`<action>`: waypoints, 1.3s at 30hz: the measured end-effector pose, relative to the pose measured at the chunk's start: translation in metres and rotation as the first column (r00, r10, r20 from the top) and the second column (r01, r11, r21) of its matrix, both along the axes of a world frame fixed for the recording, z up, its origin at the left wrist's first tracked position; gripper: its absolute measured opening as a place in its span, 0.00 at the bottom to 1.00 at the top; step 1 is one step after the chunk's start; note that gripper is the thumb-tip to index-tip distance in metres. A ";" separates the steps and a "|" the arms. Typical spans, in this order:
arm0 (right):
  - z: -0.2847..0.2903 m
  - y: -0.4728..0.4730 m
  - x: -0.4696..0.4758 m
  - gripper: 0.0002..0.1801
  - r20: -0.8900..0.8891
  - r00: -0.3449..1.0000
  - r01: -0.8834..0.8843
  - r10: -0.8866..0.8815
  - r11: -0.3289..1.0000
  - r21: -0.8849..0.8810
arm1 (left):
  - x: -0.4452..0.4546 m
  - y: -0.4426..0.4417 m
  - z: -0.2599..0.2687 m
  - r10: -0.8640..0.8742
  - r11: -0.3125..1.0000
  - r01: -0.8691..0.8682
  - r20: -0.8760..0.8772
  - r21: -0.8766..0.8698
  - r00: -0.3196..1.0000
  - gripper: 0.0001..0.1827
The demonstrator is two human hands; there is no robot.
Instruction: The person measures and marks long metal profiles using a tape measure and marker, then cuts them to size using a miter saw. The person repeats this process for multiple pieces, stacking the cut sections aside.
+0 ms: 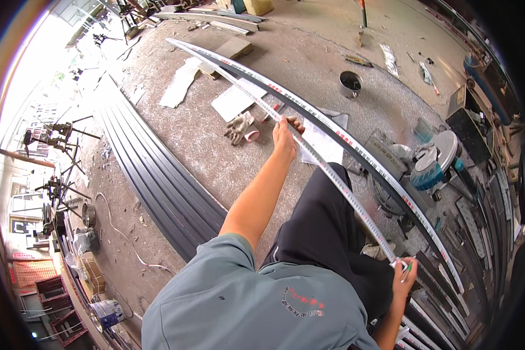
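Observation:
A white tape measure blade runs extended from my right hand up to the far end of a long dark metal profile. My left hand grips the blade partway along. My right hand is closed round the blade's near end, with a small green-tipped pen-like item among its fingers. Beside the blade lies the long dark profile, its upper face covered in white printed film. Below my left hand, gloves and a red marker rest on the floor near white sheets.
Long dark profiles lie side by side on the left. A cut-off saw stands at the right, near more stacked profiles. A metal pot sits beyond the film-covered profile. A thin hose crosses the floor at left.

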State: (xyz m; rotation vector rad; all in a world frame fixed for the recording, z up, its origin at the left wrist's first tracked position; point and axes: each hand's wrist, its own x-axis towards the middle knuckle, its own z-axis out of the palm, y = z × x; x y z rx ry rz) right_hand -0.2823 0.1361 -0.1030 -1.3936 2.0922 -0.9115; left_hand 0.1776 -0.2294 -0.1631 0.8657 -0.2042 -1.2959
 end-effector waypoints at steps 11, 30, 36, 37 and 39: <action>0.009 0.006 0.063 0.14 -0.069 0.997 0.029 -0.030 0.999 -0.015 | 0.011 0.009 0.012 -0.037 0.999 0.037 0.004 0.014 0.999 0.18; 0.026 -0.029 0.121 0.30 0.410 0.899 0.196 -0.156 0.979 -0.056 | -0.204 0.211 0.060 -0.931 0.248 0.962 0.303 0.116 0.203 0.36; -0.002 -0.029 0.097 0.21 0.115 0.991 0.124 -0.075 0.847 -0.517 | -0.204 0.206 0.078 -0.897 -0.098 0.944 0.383 0.317 -0.221 0.31; -0.007 -0.035 0.095 0.16 0.145 0.989 0.081 0.007 0.805 -0.588 | -0.204 0.204 0.083 -0.840 -0.166 0.907 0.426 0.388 -0.336 0.31; -0.017 -0.035 0.098 0.14 0.629 0.777 0.276 -0.023 0.911 -0.308 | -0.210 0.204 0.092 -0.738 -0.249 0.857 0.485 0.451 -0.470 0.31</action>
